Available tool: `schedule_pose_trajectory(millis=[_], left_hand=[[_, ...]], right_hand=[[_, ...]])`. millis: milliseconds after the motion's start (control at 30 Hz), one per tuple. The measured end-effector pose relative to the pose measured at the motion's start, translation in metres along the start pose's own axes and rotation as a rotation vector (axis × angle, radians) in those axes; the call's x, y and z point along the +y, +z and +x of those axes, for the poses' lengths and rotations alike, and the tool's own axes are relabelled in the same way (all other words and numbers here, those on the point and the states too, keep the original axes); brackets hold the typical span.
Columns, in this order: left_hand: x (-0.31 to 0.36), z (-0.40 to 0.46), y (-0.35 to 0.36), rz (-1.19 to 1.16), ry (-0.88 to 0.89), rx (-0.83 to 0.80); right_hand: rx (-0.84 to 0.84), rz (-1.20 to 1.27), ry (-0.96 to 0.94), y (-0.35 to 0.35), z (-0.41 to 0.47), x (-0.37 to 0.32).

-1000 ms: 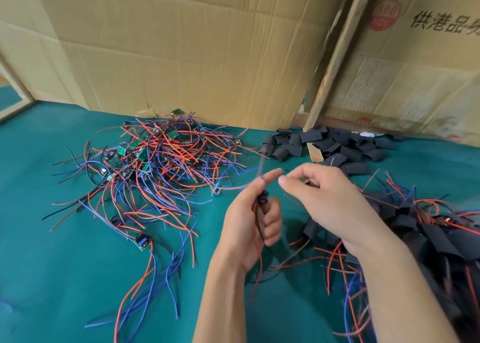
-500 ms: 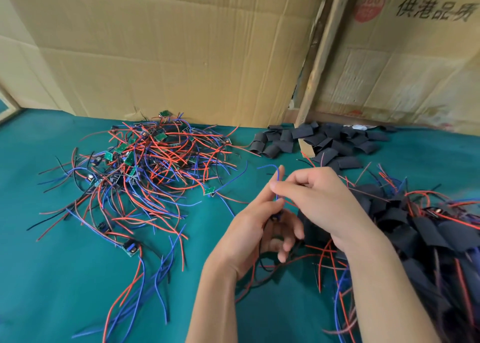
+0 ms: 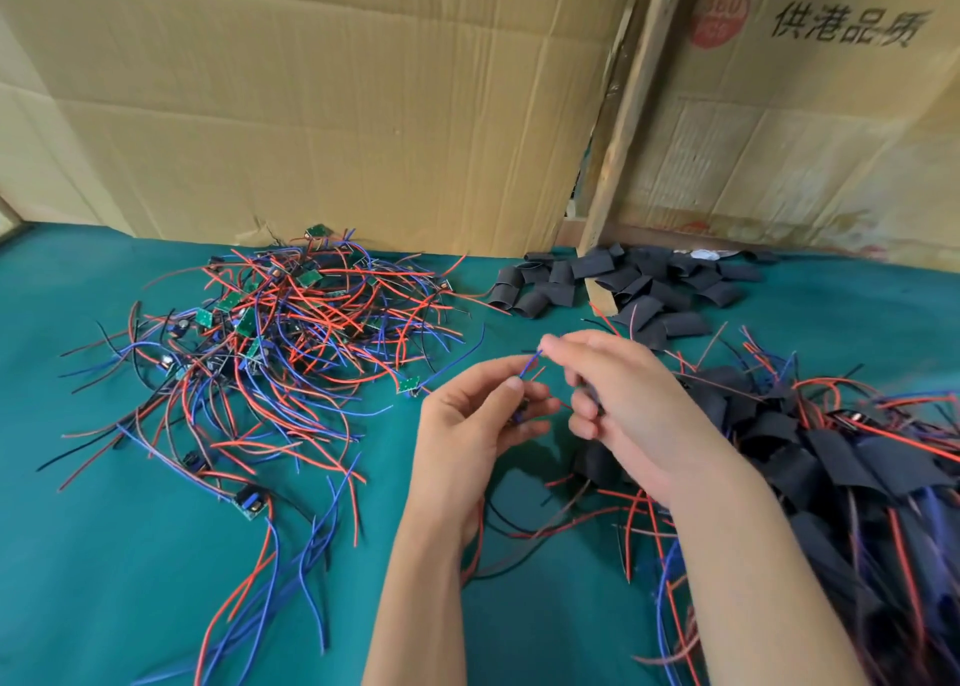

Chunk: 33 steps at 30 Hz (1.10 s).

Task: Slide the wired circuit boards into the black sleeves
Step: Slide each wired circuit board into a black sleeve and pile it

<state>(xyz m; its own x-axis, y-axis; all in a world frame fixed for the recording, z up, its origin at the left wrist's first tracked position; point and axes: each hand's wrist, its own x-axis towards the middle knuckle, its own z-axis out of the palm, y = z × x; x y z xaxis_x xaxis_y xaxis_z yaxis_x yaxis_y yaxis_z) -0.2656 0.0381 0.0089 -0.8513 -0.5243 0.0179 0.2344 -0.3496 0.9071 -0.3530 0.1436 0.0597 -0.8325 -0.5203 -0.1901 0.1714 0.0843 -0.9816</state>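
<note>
Progress: roughly midway (a judgement) | left hand grips a wired board; right hand pinches its blue wire | bare boards left of hands; sleeved pile right; empty sleeves behind

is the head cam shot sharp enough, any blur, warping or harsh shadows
Head view: soft, even light, with only a faint shadow on the green cloth under the hands; wide-angle warping bows the cardboard wall and tilts the wooden post; the loose wire pile is fairly sharp, while the sleeved boards at the right edge look softer and smeared.
</note>
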Motion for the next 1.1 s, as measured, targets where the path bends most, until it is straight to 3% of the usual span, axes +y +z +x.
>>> schedule_pose_trajectory(millis=[233,333,567,767,967,1100], left_hand=[[-0.001,0.001,-0.001,-0.076,-0.042,0.015],[-0.002,0.002,-0.001,-0.092,-0.051,0.013],[-0.003,0.002,0.002,-0.098,-0.01,0.084],[-0.002,0.003,0.001,-0.102,0.013,0.165],[-0.003,0.002,0.001,-0.103,0.0,0.145],[-0.002,0.001,0.0,-0.084,-0.004,0.139]], right_hand=[[0.052,0.169,-0.007,-0.013,-0.001,-0.003],[0.048,0.042,-0.101,-0.009,0.001,0.003],[0.14,-0.584,-0.384,0.021,-0.003,0.009],[-0.036,-0.667,-0.36,0.031,-0.005,0.009],[-0.093,-0.654,-0.341,0.015,-0.008,0.003],[-0.105,-0.777,-0.356,0.013,-0.012,0.0]])
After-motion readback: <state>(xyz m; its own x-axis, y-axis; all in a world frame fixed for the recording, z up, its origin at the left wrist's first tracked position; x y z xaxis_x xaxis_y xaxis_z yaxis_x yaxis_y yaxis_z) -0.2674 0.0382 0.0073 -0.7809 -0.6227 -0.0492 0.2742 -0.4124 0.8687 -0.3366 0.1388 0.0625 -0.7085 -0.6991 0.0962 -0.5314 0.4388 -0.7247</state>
